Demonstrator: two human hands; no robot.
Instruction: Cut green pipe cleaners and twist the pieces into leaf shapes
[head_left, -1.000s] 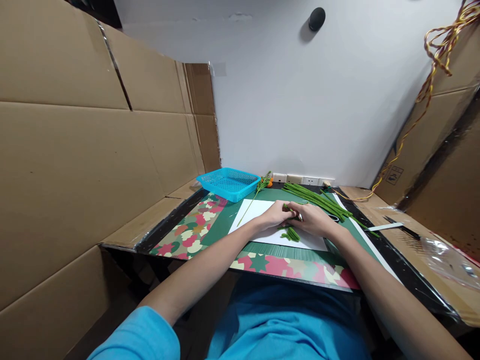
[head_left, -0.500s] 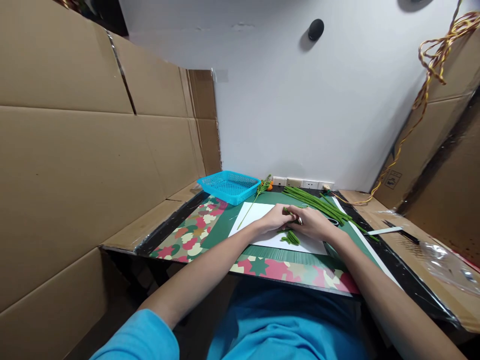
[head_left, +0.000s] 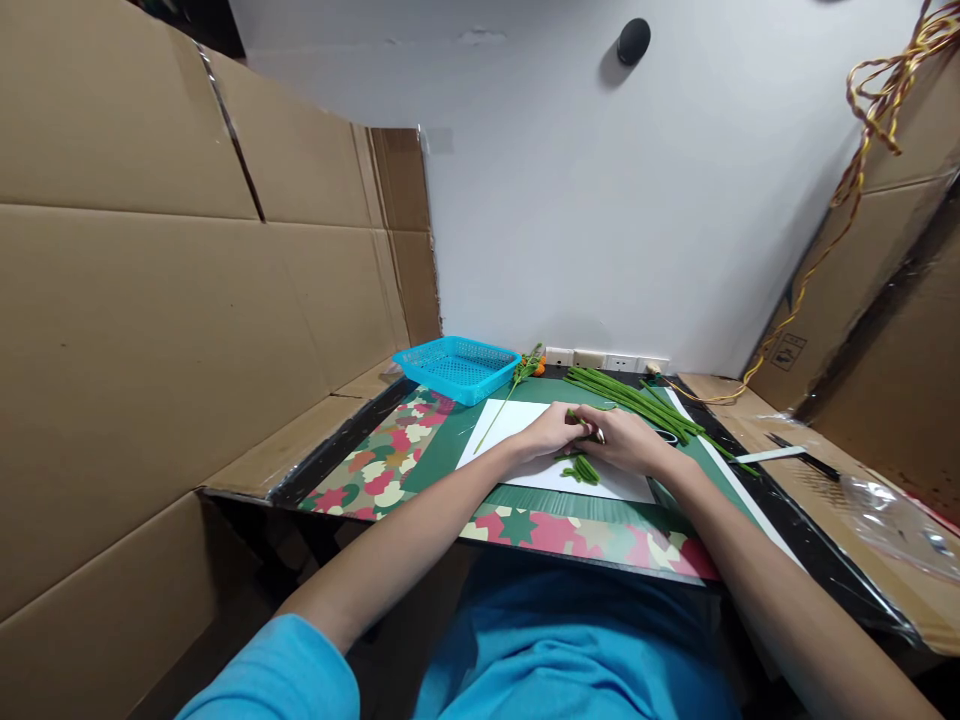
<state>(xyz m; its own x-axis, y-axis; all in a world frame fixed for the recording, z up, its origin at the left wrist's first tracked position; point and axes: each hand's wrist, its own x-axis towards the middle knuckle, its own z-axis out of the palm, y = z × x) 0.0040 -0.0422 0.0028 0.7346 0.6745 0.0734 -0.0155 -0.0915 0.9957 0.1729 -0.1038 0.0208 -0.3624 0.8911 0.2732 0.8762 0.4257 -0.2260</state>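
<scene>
My left hand (head_left: 550, 431) and my right hand (head_left: 628, 440) meet over a white sheet of paper (head_left: 517, 425) on the table. Both are closed in a pinch on a short green pipe cleaner (head_left: 586, 433) held between them. Just below the hands, a few bent green pipe cleaner pieces (head_left: 580, 467) lie on the paper. A bundle of long green pipe cleaners (head_left: 637, 398) lies behind my right hand.
A blue plastic basket (head_left: 459, 366) stands at the back left. A thin flower stem with orange buds (head_left: 517, 382) lies beside it. Cardboard walls (head_left: 150, 300) enclose both sides. A white-handled tool (head_left: 772, 455) rests on the right, near a clear plastic bag (head_left: 896, 515).
The hands stay together on the pipe cleaner with only small finger movement. The view dipped slightly and came back.
</scene>
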